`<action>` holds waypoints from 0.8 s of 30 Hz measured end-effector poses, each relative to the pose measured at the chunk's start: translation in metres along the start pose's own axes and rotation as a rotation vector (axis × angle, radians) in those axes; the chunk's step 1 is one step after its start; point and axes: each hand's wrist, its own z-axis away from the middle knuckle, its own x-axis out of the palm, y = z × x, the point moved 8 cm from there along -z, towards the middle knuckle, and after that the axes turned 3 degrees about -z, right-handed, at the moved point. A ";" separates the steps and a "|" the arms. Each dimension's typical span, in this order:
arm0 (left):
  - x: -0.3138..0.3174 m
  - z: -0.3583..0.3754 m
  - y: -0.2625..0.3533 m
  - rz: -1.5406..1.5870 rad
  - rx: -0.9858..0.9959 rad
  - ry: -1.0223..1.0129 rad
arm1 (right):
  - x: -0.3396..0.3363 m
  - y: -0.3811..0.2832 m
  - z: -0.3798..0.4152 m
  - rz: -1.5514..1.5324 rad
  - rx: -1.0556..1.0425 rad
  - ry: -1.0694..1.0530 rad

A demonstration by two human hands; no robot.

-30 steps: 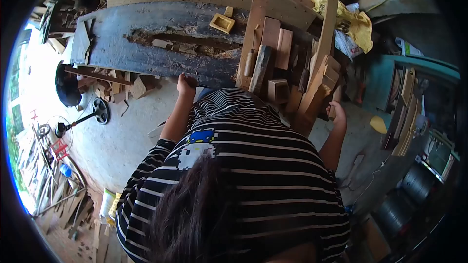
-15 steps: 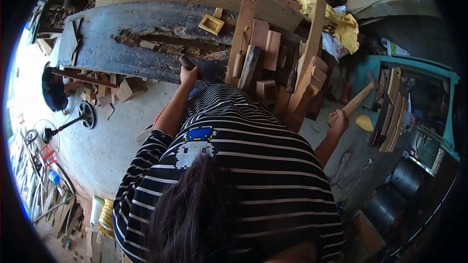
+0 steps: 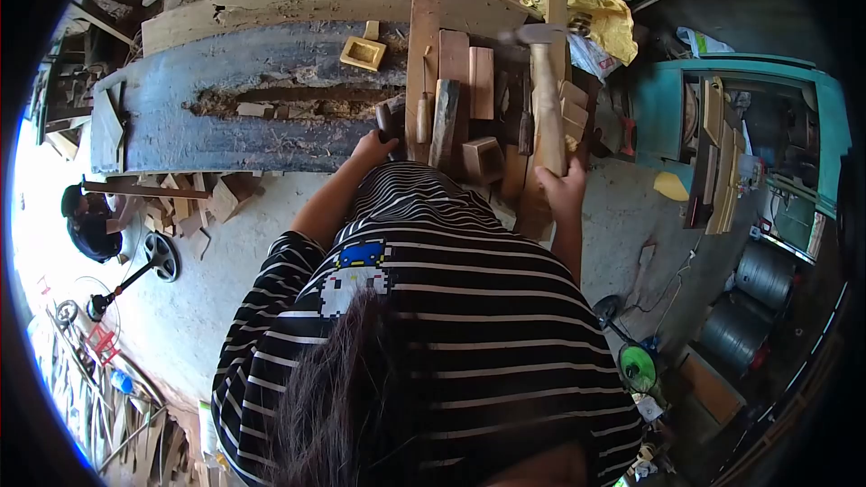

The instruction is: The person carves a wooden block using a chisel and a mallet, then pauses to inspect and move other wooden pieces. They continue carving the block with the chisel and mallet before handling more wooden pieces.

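Note:
My left hand (image 3: 370, 150) is closed around a tool with a dark, rounded handle (image 3: 385, 120), at the bench's near edge in front of my body. The lower end of that tool is hidden. My right hand (image 3: 563, 186) grips the pale wooden handle of a hammer (image 3: 547, 95), whose metal head points away from me above the right side of the bench. Between my hands lie a wooden-handled tool (image 3: 422, 117), a rough dark wood piece (image 3: 443, 122) and a hollowed wooden block (image 3: 483, 160). A small yellowish hollowed block (image 3: 363, 52) rests farther back.
A weathered dark plank (image 3: 298, 140) with a long rotted hollow stretches left. Upright boards (image 3: 422, 13) flank the wood pieces. A yellow sack (image 3: 609, 27) lies at the back right, near a teal frame (image 3: 663, 117). Another person (image 3: 95, 225) is at far left beside wood offcuts (image 3: 230, 197).
My right hand has swung the hammer from the far right inward and up over the bench. My left hand keeps its hold on the dark-handled tool. The view has shifted slightly.

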 end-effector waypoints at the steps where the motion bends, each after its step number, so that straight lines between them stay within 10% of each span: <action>1: 0.002 -0.003 -0.007 0.003 -0.002 -0.001 | 0.011 -0.002 -0.001 0.134 -0.052 -0.051; 9: 0.009 0.002 -0.037 0.741 -0.296 -0.187 | 0.094 -0.014 0.022 0.397 -0.161 -0.298; 13: -0.041 0.000 -0.044 0.777 0.173 0.170 | 0.133 0.043 0.023 0.365 -0.110 -0.401; 17: -0.078 0.022 -0.035 0.887 0.450 0.035 | 0.161 0.002 0.040 0.522 -0.188 -0.529; 24: -0.138 0.085 -0.066 0.894 0.121 -0.159 | 0.241 -0.014 0.048 0.667 -0.499 -0.719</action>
